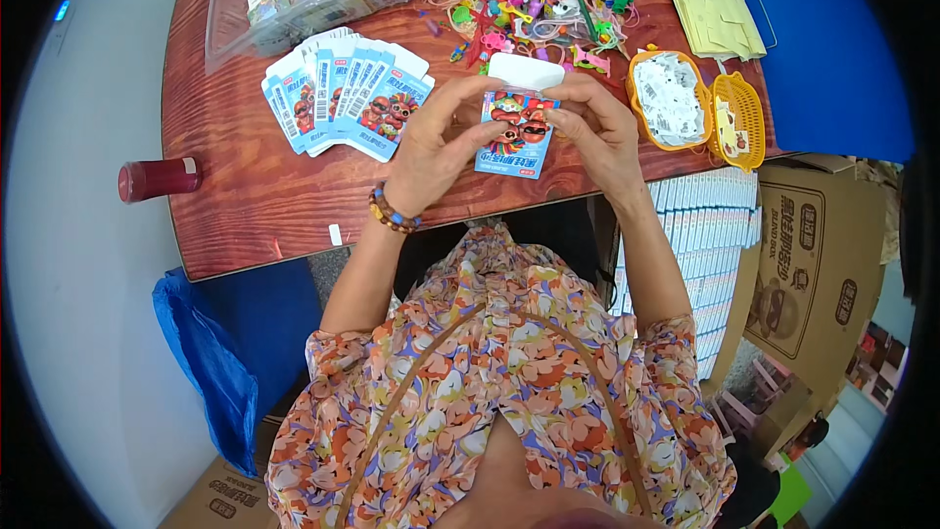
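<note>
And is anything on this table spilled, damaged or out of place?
A small white scrap lies loose near the front edge of the table, away from the fanned cartons, so it looks stray. The trinkets lie in a messy heap. No clear damage shows.

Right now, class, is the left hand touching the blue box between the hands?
Touching: head view shows the left hand gripping the blue box, fingers over its edge.

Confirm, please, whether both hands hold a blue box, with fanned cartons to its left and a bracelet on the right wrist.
Not quite: the head view shows the bracelet on the left wrist, not the right. The left hand and right hand do hold the blue box, with fanned cartons to its left.
</note>
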Demonstrator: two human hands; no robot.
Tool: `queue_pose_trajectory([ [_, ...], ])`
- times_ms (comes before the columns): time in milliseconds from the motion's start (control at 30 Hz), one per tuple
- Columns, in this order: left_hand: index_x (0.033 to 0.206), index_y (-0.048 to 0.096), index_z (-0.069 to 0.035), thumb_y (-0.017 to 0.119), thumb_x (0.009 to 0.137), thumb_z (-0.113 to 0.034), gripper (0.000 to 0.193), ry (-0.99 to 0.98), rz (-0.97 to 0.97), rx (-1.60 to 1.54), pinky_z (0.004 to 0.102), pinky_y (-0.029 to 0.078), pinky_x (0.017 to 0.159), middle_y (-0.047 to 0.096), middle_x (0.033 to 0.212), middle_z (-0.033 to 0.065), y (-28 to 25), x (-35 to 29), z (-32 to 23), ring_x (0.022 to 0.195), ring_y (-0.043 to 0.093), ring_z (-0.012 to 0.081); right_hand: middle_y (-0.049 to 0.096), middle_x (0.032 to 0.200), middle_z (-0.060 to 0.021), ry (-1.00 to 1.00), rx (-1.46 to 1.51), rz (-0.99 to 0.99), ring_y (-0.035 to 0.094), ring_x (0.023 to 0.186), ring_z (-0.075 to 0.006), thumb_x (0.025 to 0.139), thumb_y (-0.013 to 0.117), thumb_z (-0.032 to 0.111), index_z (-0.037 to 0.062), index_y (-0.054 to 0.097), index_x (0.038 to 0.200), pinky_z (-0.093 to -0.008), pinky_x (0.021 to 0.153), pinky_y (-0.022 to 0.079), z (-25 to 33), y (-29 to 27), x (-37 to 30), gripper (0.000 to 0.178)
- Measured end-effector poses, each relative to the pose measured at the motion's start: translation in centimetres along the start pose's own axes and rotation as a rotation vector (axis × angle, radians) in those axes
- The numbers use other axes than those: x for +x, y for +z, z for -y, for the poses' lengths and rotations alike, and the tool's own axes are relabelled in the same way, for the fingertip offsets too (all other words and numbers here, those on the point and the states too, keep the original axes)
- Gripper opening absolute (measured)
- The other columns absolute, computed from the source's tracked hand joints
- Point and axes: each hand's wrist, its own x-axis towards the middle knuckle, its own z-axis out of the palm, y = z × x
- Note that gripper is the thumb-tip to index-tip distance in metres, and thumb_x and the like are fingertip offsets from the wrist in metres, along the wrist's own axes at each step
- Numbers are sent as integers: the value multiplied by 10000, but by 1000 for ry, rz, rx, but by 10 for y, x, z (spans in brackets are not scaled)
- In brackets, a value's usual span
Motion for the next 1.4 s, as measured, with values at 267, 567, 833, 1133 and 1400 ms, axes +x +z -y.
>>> queue_pose_trajectory([
  [267, 1241, 581, -34, 714, 884, -20, 381, -247, 19, -120, 243, 546, 719, 651, 1001, 43, -2, -9, -1, 849, 681, 99, 616, 1170, -78, -26, -319, 94, 609, 1039, -117, 926, 663, 10, -4, 640, 1103, -262, 875, 513, 6, 3, 1, 179],
  [567, 1267, 579, -44, 726, 881, -39, 413, -198, -26, -192, 240, 530, 702, 626, 969, 25, 3, -17, -4, 832, 661, 92, 669, 1074, -40, 210, -47, 55, 606, 948, -74, 991, 595, 102, 12, 655, 1106, -236, 832, 493, 16, 7, 12, 157],
  [833, 1267, 559, -47, 729, 875, -40, 427, -194, -17, -141, 257, 536, 701, 654, 983, 52, 5, -19, -6, 835, 669, 108, 726, 994, -32, 364, -130, 216, 653, 899, -77, 943, 640, 36, 6, 718, 1143, -242, 798, 523, 31, -5, 23, 217],
  [1133, 1265, 465, -65, 754, 860, -71, 497, -248, -21, -196, 286, 544, 694, 683, 987, 90, 12, -20, 3, 840, 686, 145, 757, 1007, -56, 329, -455, 295, 670, 906, -80, 938, 653, 42, 8, 722, 1141, -242, 808, 542, 36, -8, 19, 217],
  [1400, 1258, 453, -76, 765, 850, -88, 514, -305, -12, -192, 286, 538, 689, 667, 941, 87, 16, -20, 2, 829, 679, 147, 746, 1037, -118, 17, -668, 415, 714, 929, -205, 906, 670, 44, -5, 707, 1140, -294, 822, 559, 44, -11, 10, 242],
])
